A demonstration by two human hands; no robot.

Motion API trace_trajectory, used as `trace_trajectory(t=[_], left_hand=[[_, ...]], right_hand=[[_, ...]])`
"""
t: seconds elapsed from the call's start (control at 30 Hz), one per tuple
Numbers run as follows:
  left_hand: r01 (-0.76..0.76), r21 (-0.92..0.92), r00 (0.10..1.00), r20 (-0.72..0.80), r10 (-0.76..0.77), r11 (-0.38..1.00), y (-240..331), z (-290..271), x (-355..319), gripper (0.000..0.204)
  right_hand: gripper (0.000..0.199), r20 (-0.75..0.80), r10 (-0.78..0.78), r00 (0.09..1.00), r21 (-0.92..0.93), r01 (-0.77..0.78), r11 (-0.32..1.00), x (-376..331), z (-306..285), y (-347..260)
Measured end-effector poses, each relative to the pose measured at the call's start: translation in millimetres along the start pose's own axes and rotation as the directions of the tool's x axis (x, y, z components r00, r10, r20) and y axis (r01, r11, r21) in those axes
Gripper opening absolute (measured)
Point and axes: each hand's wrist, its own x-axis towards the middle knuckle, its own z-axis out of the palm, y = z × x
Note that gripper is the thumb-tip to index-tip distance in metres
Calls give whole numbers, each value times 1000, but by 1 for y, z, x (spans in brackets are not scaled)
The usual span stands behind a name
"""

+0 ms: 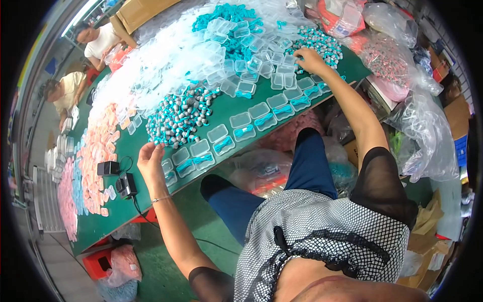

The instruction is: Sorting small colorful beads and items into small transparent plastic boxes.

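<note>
My left hand (149,159) is at the near edge of a heap of small grey-and-teal pieces (178,117), thumb and fingertips pinched together. Whatever lies between those fingertips is too small to make out. My right hand (310,61) reaches to a second heap of grey-and-teal pieces (324,44) at the right, its fingers curled in; what they hold cannot be seen. Between the hands, along the table's front edge, runs a row of opened clear plastic cases (240,120), several with a teal coiled cord (263,120) inside.
Loose clear cases (251,67) and teal cords (221,17) are piled on the green table (132,147). Peach-coloured cases (100,151), a black box (107,168) and a wired device (126,185) lie left. Plastic bags (387,60) stand right. Two people work at far left.
</note>
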Motion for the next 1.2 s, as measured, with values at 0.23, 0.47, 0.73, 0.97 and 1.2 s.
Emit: trace_trajectory(t=[0.23,0.47,0.73,0.97,1.2], left_hand=[[34,26,999,24,-34,999,6,7,-13,17],[37,-28,999,31,-37,999,13,0,-23,17],[65,-34,998,25,-64,997,23,-18,-46,18],[11,-46,1000,9,-11,999,24,-31,-57,15],[-31,110,999,28,28,993,14,-64,-76,12]], right_hand=[[20,-95,15,995,-104,-25,994,-11,-5,-3],[18,-156,161,975,231,-122,965,-8,-10,-6],[20,-172,-141,975,697,221,682,-14,-10,-86],[20,245,-357,901,882,-55,467,-54,-26,-210],[18,379,-622,685,922,-223,316,-98,9,-333]])
